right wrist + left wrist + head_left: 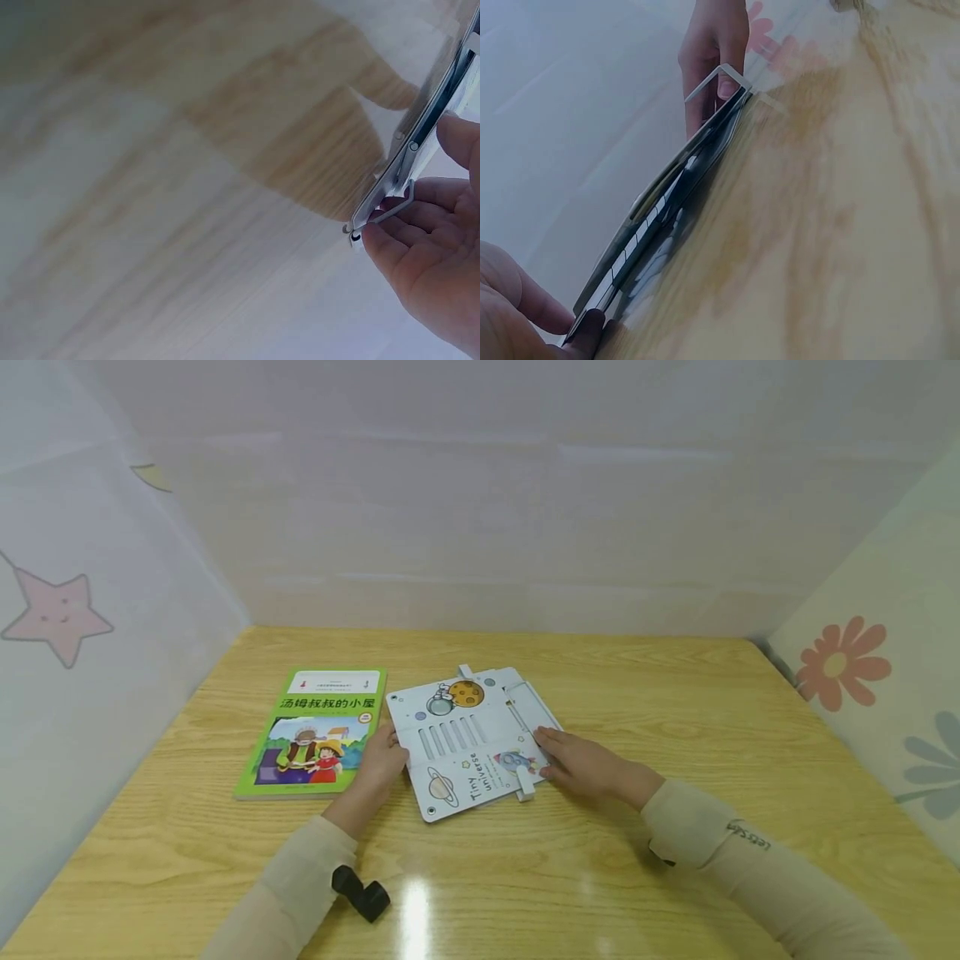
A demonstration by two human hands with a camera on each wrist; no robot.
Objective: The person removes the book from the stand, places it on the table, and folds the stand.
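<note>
A white folding book stand (465, 747) printed with planets and "Tiny universe" lies turned at an angle over the middle of the table. My left hand (380, 764) holds its left edge; in the left wrist view that hand (517, 307) pinches the thin edge between thumb and finger. At the opposite edge is my right hand (588, 766), which in the right wrist view (435, 247) grips the rim beside a bent wire leg (397, 210). Two white page clips, an upper one (466, 672) and a lower one (525, 785), stick out from the stand.
A green-bordered picture book (311, 731) lies flat left of the stand, close to my left hand. The wooden table (675, 710) meets pale cloth walls (480, 527) at the back and sides. A black strap piece (362, 893) sits at the left sleeve.
</note>
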